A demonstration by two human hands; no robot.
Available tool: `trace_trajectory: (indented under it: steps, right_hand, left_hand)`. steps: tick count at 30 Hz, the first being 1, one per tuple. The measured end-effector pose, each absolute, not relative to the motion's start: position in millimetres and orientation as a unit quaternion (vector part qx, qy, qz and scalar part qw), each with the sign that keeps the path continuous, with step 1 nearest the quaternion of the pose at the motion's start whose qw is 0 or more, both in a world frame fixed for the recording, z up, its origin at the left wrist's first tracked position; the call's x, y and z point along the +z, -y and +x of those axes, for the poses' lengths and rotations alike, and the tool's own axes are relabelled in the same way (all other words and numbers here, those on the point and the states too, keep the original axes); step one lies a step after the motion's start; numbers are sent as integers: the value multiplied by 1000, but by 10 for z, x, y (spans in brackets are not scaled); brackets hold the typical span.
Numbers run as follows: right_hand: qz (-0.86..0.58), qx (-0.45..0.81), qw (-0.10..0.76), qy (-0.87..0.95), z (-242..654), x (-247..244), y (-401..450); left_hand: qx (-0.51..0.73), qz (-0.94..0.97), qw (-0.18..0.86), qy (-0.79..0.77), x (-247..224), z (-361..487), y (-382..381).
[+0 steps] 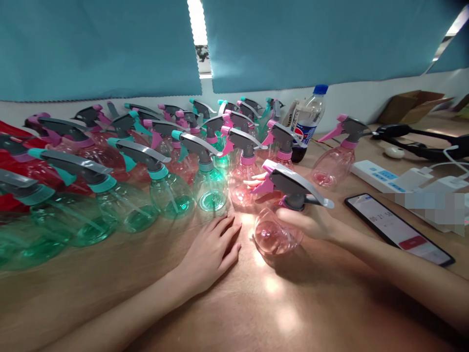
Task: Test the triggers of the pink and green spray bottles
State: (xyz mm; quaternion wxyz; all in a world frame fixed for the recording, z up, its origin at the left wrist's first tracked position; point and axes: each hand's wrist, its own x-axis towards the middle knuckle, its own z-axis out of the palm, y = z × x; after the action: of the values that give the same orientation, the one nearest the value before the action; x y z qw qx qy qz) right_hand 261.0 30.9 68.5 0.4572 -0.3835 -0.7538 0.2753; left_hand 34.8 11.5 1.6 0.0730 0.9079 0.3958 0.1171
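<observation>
My left hand [213,249] lies flat on the wooden table, fingers spread, just in front of a green spray bottle [211,188]. Nothing is in it. My right hand [308,220] is around the neck of a pink spray bottle [276,237], behind its clear body. That bottle tilts, its pink and grey spray head [293,183] pointing up and left. Some right fingertips show beside the pink trigger; the rest of the grip is hidden. Behind it stands another pink spray bottle [244,183].
Several green and pink spray bottles fill the left and back of the table [234,318]. A cola bottle [309,122], a lone pink sprayer [333,164], a power strip [377,176], a phone [399,227], black headgear [421,142] and a cardboard box [412,107] are at right.
</observation>
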Motion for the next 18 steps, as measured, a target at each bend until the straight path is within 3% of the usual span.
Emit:
trace_trajectory:
  steps: [18]
  right_hand:
    - [-395, 277, 447, 753, 2662, 626, -331]
  left_hand:
    - [124, 907, 74, -395, 5, 345, -116]
